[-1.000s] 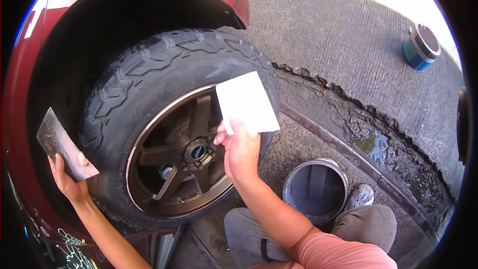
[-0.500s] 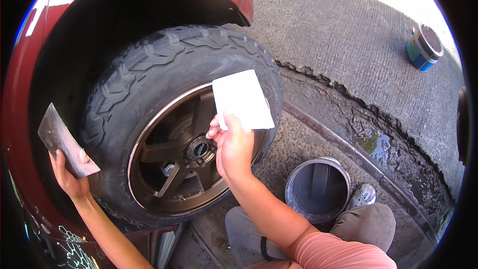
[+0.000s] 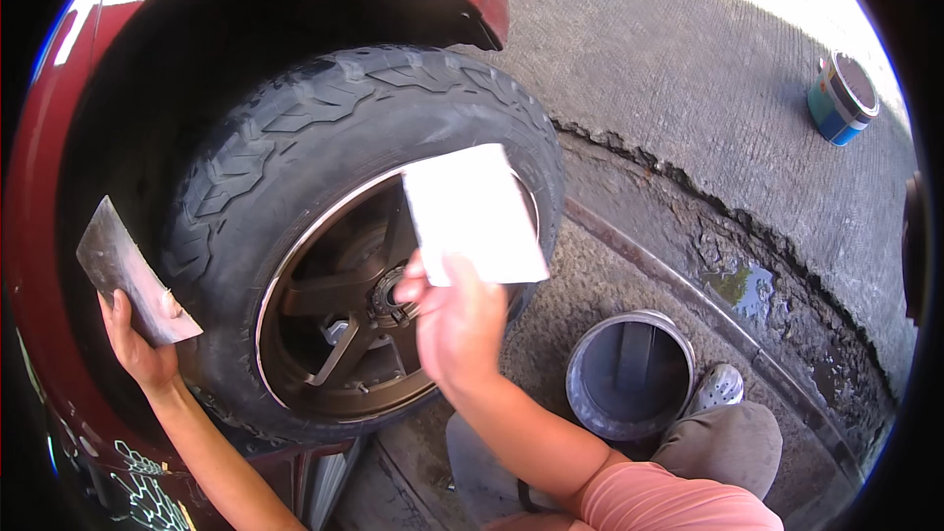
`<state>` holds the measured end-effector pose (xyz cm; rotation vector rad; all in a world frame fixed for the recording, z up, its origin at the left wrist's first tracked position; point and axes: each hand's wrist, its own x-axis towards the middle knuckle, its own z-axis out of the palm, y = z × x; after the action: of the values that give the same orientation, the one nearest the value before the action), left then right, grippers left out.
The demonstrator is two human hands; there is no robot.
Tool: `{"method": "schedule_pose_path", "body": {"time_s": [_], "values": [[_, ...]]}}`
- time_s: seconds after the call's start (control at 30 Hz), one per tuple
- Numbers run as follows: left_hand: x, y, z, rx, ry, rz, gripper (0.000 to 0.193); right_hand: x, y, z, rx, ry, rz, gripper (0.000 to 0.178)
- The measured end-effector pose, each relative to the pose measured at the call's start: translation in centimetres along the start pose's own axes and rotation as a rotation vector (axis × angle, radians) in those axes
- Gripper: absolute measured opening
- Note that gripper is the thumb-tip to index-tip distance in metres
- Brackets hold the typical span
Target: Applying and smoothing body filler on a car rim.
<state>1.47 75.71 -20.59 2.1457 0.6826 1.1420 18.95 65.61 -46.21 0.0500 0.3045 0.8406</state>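
Note:
My left hand (image 3: 146, 354) grips the lower edge of a thin flat putty board (image 3: 123, 261). The board is grey, smeared with pale pink paste, and a small lump of the paste sits near its right edge. In front of the wheel, my right hand (image 3: 457, 324) is closed on the lower edge of a flat white square sheet (image 3: 474, 211); I cannot tell what it is made of. Behind that sheet lie the big black tire (image 3: 231, 177) and its bronze rim (image 3: 344, 379), partly hidden. Neither hand touches the wheel.
A dark red car body (image 3: 49, 187) arches over the wheel at the left. Near my knee and clog (image 3: 720, 388) stands a grey bucket (image 3: 590, 413). A paint can (image 3: 836, 123) stands on the concrete at far right. Broken, wet ground (image 3: 752, 290) runs diagonally.
My right hand has moved slightly down with the white sheet, which now tilts a little and is blurred. The left hand and its board have barely shifted.

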Motion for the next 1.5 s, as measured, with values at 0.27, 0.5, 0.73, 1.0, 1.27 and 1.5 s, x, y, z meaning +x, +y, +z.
{"method": "schedule_pose_path", "body": {"time_s": [0.27,0.5,0.73,1.0,1.27,1.5], "values": [[-0.6,-0.3,-0.1,0.048,0.126,0.033,0.036,2.8,-9.5,-1.3,-0.125,0.017,-0.373,0.016],[-1.1,-0.5,-1.9,0.007,0.087,-0.099,0.048,2.1,-10.6,3.7,-0.443,0.234,-0.505,0.027],[0.7,0.1,-1.9,-0.182,0.023,-0.374,0.051,-0.3,-15.4,9.4,-0.883,0.322,-0.505,0.026],[0.8,3.4,-1.2,-0.25,-0.069,-0.661,0.061,-13.1,-23.1,12.4,-1.478,0.516,-0.349,0.018],[-17.5,11.3,-0.2,-0.479,-0.111,-1.269,0.036,-28.3,-26.0,15.9,-1.949,0.453,-0.088,0.027],[-19.8,17.4,-0.1,-0.716,-0.169,-1.303,0.033,-31.4,-20.0,27.0,-1.943,0.389,-0.032,0.028]]}}
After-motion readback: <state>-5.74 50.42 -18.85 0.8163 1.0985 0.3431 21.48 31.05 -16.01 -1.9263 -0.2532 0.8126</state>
